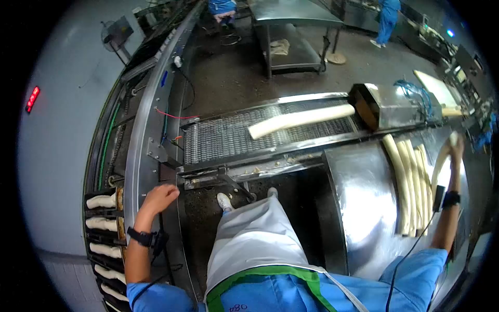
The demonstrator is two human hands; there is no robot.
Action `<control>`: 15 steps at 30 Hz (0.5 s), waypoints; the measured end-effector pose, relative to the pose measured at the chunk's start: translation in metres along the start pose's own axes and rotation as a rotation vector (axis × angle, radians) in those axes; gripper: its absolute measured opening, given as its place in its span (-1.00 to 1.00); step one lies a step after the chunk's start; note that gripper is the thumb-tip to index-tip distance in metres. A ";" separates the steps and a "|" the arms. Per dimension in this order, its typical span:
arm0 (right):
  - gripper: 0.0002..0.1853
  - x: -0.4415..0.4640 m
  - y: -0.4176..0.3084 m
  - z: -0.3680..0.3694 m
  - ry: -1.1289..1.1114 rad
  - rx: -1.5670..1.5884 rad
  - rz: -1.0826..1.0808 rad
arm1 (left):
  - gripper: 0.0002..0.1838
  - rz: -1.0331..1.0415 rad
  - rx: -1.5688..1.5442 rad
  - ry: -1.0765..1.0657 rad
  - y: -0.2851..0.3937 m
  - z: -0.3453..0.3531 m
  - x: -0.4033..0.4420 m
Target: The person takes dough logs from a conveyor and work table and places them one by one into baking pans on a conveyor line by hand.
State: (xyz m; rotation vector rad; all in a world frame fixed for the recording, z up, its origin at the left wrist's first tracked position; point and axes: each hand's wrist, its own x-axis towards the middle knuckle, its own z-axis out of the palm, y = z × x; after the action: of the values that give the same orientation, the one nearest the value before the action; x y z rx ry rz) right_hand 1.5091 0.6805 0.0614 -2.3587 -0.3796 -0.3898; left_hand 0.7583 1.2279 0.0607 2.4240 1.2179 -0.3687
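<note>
My right hand (456, 147) is closed around the upper end of a pale dough roll (441, 165) at the far right. Beside it, several long dough rolls (408, 182) lie side by side on the steel table (358, 208). My left hand (162, 198) hangs near the metal rail on the left, its fingers curled in with nothing visible in them. Another dough roll (301, 120) rests at a slant on the mesh conveyor belt (218, 140), apart from both hands.
At the lower left, a line of dark pans (104, 224) carries dough pieces. A metal housing (392, 106) covers the mesh belt's right end. Further back stand a steel table (293, 11) and two people in blue, one (388, 21) at upper right.
</note>
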 end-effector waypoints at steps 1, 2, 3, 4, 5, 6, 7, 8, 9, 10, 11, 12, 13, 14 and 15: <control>-0.36 0.004 -0.022 -0.040 0.063 0.119 0.047 | -0.68 0.028 0.006 -0.021 0.009 -0.002 0.010; -0.36 0.005 -0.042 -0.070 0.121 0.220 0.004 | -0.69 0.077 -0.019 0.023 0.022 -0.003 0.023; -0.37 0.002 -0.061 -0.099 0.166 0.304 -0.045 | -0.70 0.136 -0.044 0.058 0.036 -0.002 0.035; -0.37 -0.006 -0.083 -0.124 0.196 0.389 -0.106 | -0.70 0.199 -0.076 0.094 0.048 0.000 0.046; -0.38 -0.015 -0.101 -0.146 0.206 0.443 -0.152 | -0.70 0.262 -0.112 0.126 0.059 0.003 0.057; -0.38 -0.028 -0.117 -0.165 0.213 0.488 -0.178 | -0.68 0.330 -0.135 0.146 0.067 0.008 0.069; -0.39 -0.042 -0.129 -0.180 0.215 0.519 -0.176 | -0.65 0.420 -0.096 0.191 0.064 0.020 0.088; -0.39 -0.063 -0.137 -0.187 0.209 0.539 -0.158 | -0.61 0.433 -0.082 0.198 0.077 0.023 0.093; -0.45 -0.087 -0.143 -0.184 0.207 0.551 -0.116 | -0.57 0.442 -0.071 0.212 0.089 0.024 0.098; -0.50 -0.111 -0.150 -0.182 0.205 0.562 -0.075 | -0.57 0.479 -0.068 0.196 0.092 0.031 0.108; -0.61 -0.132 -0.146 -0.175 0.165 0.625 -0.017 | -0.52 0.485 -0.031 0.236 0.088 0.040 0.121; -0.64 -0.155 -0.133 -0.168 0.049 0.660 -0.071 | -0.46 0.485 0.004 0.278 0.084 0.047 0.131; -0.67 -0.182 -0.117 -0.156 -0.071 0.694 -0.125 | -0.46 0.506 0.002 0.266 0.081 0.052 0.137; -0.69 -0.214 -0.114 -0.135 0.011 0.526 0.065 | -0.42 0.458 0.018 0.293 0.078 0.057 0.142; -0.55 -0.256 -0.114 -0.108 -0.074 0.586 0.184 | -0.38 0.407 0.034 0.320 0.078 0.062 0.146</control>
State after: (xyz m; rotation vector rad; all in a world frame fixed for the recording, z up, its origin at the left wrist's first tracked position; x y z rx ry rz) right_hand 1.2149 0.6456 0.1096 -1.8156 -0.2628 -0.0836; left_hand 0.9032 1.2601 -0.0346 2.7504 0.7999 0.1230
